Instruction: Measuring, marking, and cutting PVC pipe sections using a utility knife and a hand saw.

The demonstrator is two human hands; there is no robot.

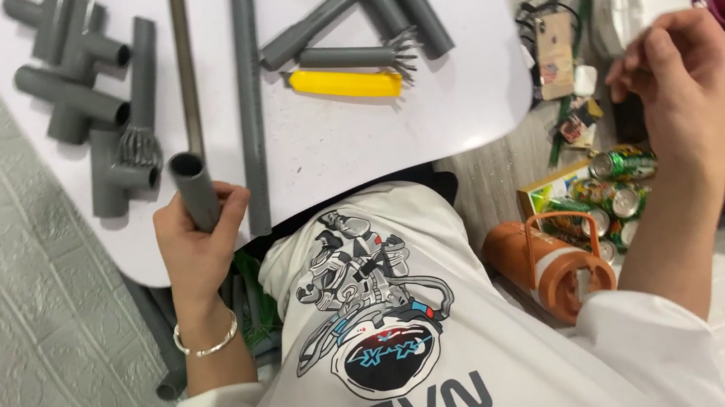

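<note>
One short grey pipe piece [195, 191] gripped upright in left hand [194, 245], fingers wrapped round lower half; likely light, stiff, smooth, mid-body grasp suits. Right hand [685, 80] at 2 o'clock, off bench [460, 101], fingers curled; pinching anything — cannot tell.

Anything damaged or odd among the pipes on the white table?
Yes. Two grey pipes have frayed, split ends: one beside the yellow tool, another near the left hand, which grips a short intact pipe.

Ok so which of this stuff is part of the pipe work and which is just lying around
In the job:
left hand gripping a short grey pipe
grey T-fittings
long grey pipes
yellow tool
white table

Lying about:
phone
crushed cans
orange flask
The right hand is raised off to the side; whether it holds anything is unclear.
</note>
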